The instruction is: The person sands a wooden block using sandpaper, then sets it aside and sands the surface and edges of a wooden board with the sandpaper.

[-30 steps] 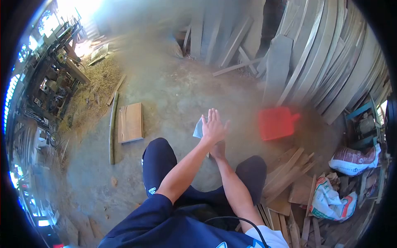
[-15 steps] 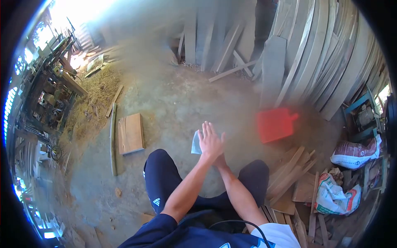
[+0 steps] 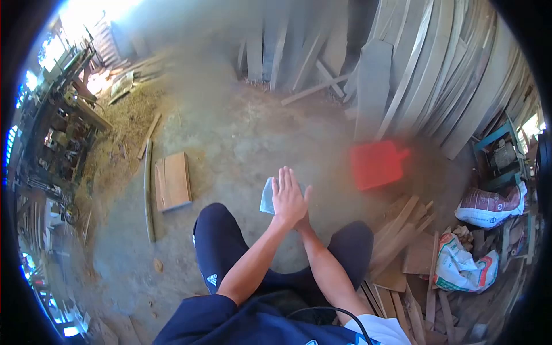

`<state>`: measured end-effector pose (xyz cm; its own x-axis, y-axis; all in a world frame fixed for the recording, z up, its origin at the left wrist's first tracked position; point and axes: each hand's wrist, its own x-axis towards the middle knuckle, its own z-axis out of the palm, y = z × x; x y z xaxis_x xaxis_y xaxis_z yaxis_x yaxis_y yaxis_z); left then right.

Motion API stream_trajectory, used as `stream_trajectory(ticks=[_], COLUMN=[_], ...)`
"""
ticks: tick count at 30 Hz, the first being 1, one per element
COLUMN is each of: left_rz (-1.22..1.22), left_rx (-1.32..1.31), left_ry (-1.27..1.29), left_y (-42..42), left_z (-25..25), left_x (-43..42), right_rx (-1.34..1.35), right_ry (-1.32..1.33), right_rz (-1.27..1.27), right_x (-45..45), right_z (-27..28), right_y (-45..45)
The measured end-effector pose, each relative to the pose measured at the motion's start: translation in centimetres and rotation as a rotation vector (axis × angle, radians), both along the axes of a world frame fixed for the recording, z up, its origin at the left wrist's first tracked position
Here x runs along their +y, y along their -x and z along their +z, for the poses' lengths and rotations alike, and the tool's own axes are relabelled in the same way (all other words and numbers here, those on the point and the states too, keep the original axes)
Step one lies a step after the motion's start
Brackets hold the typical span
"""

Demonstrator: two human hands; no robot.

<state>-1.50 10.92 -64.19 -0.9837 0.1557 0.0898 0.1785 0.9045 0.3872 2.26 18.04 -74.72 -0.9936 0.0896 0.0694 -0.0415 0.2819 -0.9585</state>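
My left hand [image 3: 289, 198] lies palm down with its fingers stretched out, the thumb a little apart, over my right hand [image 3: 303, 221]. Only the wrist and an edge of my right hand show; its fingers are hidden beneath the left. A pale blue sheet, perhaps cloth or paper [image 3: 267, 197], sticks out to the left from under my left hand. Whether my right hand grips that sheet cannot be seen. Both hands are in front of my body, between my knees and above the concrete floor [image 3: 230, 167].
Left of my knees are a wooden block [image 3: 172, 181] and a long thin pole [image 3: 148, 192]. A red dustpan-like object [image 3: 377, 165] appears blurred at the right. Boards [image 3: 374, 80] lean behind it; wood scraps [image 3: 397, 230] and sacks [image 3: 464, 263] lie at the right. Machinery [image 3: 63, 126] stands far left.
The hands appear slightly lower in view than a second ago, and the left fingers look closer together. More of the pale blue sheet shows. The surroundings have shifted slightly with the camera.
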Motion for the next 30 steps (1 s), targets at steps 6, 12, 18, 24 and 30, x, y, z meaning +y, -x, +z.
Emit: stream_trajectory(ticks=[6,12,18,24,30], left_rz=[0.006,0.077,-0.054,-0.049,0.027], left_rx=[-0.144,-0.076,-0.013,-0.160,0.079], left_ry=[-0.015,0.062,0.029,0.101,-0.116], left_y=[3.0,4.5,1.1,6.6,6.6], left_z=[0.0,-1.6,0.2,0.0,-3.0], left_x=[-0.7,0.2,0.7,1.1,1.0], right_rx=[-0.057,0.004,0.112,-0.051,-0.045], right_ry=[-0.034,0.019,-0.149,-0.064,-0.051], right_rz=[-0.026,-0.008,-0.110,-0.094,-0.083], right_x=[0.0,0.4,0.4,-0.1,0.0], right_z=[-0.8,-0.2,-4.7,0.3,-0.2], right_y=[-0.1,0.0,1.4,1.0,1.3])
